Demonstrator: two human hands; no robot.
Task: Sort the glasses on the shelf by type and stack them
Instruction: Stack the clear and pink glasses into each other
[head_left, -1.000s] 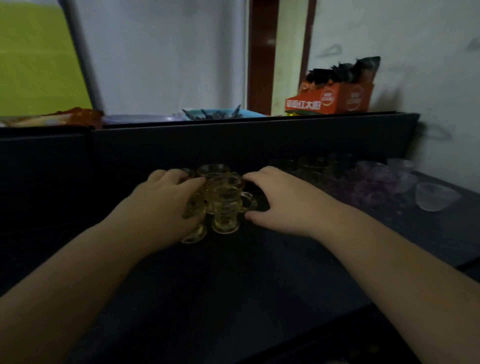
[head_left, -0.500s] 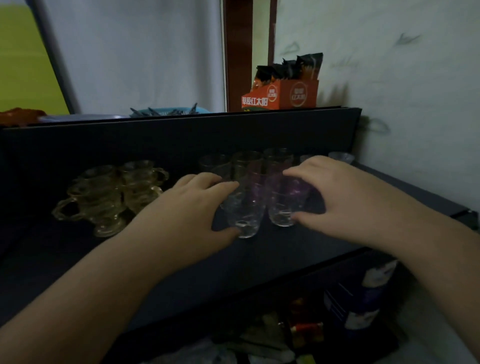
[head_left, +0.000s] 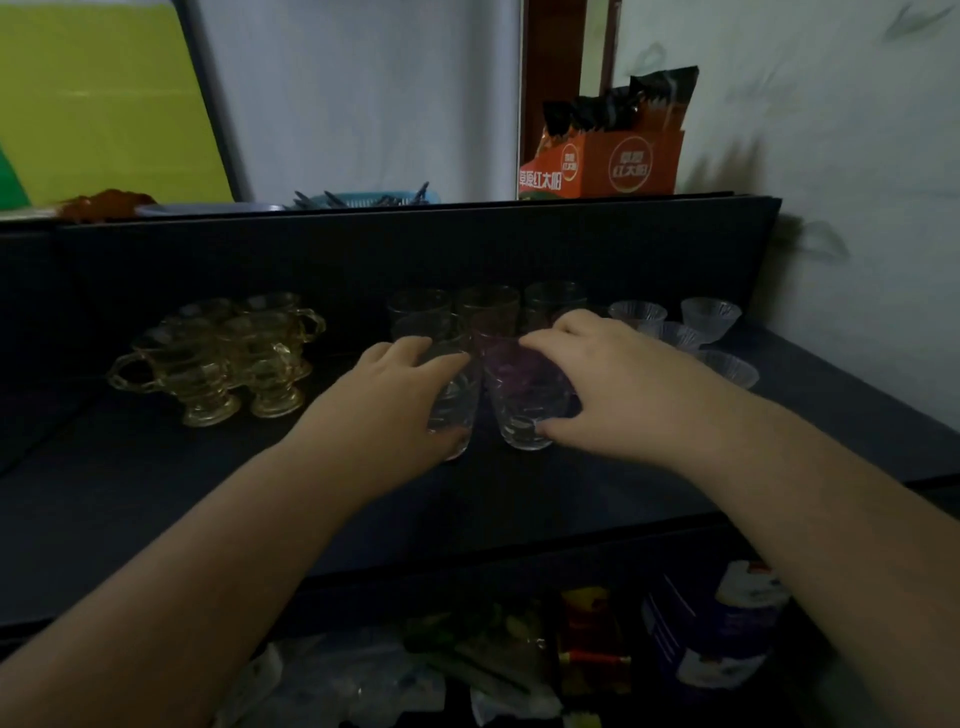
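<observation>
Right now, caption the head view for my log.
Left hand and right hand each grip a clear tumbler beside amber cups.

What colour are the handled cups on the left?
Amber-yellow glass handled cups, clearest in the head view.

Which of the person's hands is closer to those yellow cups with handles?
Left. The left hand grips a clear tumbler just right of the yellow handled cups. The right hand holds a purple-tinted tumbler farther right, with the left hand between.

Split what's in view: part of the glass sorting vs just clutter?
Job: amber cups; tumblers, gripped by left hand and right hand; ribbed bowls.
Clutter: orange box; blue basket; packets below the shelf.
</observation>
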